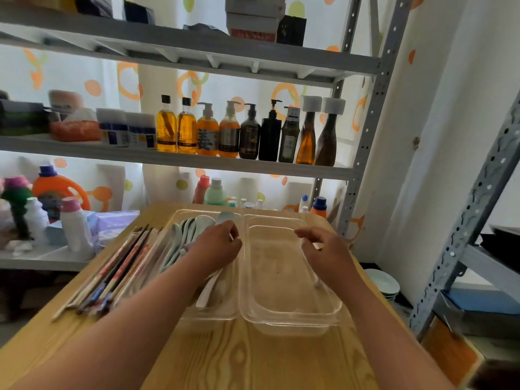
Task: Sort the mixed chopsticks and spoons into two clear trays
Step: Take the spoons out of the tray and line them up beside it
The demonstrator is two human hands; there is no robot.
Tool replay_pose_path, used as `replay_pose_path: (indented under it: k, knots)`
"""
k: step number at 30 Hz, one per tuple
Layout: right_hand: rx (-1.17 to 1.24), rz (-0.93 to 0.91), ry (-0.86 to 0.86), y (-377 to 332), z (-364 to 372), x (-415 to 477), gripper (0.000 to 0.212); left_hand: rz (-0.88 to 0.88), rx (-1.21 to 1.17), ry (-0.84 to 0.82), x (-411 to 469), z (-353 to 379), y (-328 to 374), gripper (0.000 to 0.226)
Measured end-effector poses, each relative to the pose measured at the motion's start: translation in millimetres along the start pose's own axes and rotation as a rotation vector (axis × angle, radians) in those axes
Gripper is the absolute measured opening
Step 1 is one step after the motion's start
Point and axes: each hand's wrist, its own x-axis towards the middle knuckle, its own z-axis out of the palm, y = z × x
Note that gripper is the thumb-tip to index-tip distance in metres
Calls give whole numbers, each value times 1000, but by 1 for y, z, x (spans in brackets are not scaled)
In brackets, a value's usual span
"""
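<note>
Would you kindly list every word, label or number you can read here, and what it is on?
"姜", as best it reads: a large dark character on the orange pump bottle.
Too blurred to read: labels on the other shelf bottles, the white and blue boxes and the detergent jug.
None on the clear trays, spoons or chopsticks.

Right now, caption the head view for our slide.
Spoons lie in the left tray; chopsticks lie beside it on the table.
</note>
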Motion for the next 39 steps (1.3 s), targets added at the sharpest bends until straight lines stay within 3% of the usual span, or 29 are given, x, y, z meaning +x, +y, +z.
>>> replay_pose_path:
  k: [7, 13, 23, 31, 39]
  knots:
    - [-216, -248, -269, -70, 56, -23, 19, -29, 24, 80, -25, -36, -34, 18]
    - [-465, -378, -583, -104, 97, -33, 28, -22, -10, 135, -37, -48, -48, 10]
    - [-600, -242, -926, -111, 135, -20, 40, -19, -85, 85, -45, -52, -56, 9]
    - [-667, -235, -981, -123, 128, -23, 36, -44, -77, 84, -43, -49, -55, 10]
    - [-610, -302, -824, -126, 113, -27, 40, -53, -111, 101, -40, -53, -55, 14]
